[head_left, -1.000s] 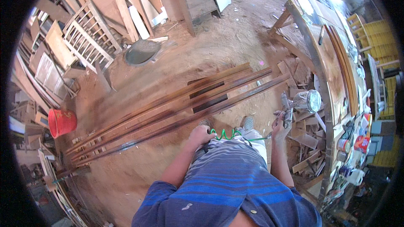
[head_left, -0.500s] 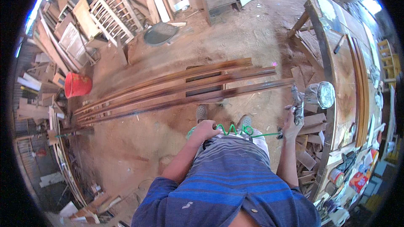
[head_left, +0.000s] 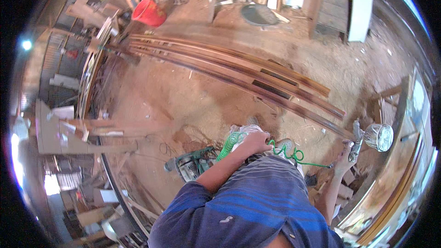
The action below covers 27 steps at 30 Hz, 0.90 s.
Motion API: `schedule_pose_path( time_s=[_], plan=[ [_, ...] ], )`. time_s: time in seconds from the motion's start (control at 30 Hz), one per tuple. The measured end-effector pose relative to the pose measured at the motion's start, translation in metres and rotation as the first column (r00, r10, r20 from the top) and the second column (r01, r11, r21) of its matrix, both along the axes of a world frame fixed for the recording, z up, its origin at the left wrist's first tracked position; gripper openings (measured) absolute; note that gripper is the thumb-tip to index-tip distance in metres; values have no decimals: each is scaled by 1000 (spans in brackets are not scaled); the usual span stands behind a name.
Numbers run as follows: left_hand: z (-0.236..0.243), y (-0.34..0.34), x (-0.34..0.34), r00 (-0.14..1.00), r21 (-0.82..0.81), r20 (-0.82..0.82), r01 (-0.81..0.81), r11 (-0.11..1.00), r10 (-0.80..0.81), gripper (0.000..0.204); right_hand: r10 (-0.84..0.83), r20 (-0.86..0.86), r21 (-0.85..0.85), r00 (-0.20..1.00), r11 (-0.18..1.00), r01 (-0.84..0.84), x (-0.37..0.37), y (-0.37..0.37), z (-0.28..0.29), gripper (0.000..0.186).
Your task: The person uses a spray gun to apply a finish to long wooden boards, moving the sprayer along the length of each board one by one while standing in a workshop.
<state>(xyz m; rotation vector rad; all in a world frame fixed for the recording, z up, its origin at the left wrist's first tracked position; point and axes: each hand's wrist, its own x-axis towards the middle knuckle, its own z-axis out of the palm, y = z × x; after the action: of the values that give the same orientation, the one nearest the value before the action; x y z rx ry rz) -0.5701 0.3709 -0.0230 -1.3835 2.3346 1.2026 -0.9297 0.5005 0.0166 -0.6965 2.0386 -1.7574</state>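
Observation:
My right hand [head_left: 343,158] is closed round the handle of a paint-spattered spray gun [head_left: 355,142]. A whitish, smeared metal paint cup [head_left: 379,138] sits beside the gun's front end and appears attached to it. From below that hand a green coiled air hose [head_left: 288,150] runs left across my waist. My left hand [head_left: 257,142] is closed on this hose, and more tight coils hang on its other side. Ahead, three long brown varnished wood strips [head_left: 248,82] lie side by side, raised on supports; the nearest one's right end is close to the gun.
Left of my body stands a green machine [head_left: 192,164], partly behind my arm. A workbench [head_left: 372,197] with more brown strips lines the right, offcuts below it. A red bucket [head_left: 149,13], a dark round basin [head_left: 258,14] and leaning boards stand at the far side.
My view has turned to the left, so the strips and bucket appear swung clockwise and the green machine has come into sight. Both hands keep their holds on hose and spray gun.

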Motion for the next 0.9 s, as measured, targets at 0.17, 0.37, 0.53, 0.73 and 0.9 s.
schedule_pose_path(
  time_s=[0.17,0.37,0.53,0.73,0.9],
  plan=[
    [-4,23,17,992,38,-37,-122,992,123,45,73,37,-72,997,995,-70,24,-22,36,19],
    [-6,31,22,983,-54,-70,-175,983,171,41,154,-3,-126,988,980,-153,47,-40,61,18],
    [17,21,36,972,-7,-108,-210,978,208,39,198,-26,-68,980,978,-199,51,-47,61,17],
    [-1,-6,63,972,28,-161,-167,986,169,39,265,-102,33,959,964,-263,90,-71,69,14],
    [-16,-42,97,959,-9,-218,-189,982,182,42,333,1,25,943,943,-333,142,-94,85,18]
  ],
)
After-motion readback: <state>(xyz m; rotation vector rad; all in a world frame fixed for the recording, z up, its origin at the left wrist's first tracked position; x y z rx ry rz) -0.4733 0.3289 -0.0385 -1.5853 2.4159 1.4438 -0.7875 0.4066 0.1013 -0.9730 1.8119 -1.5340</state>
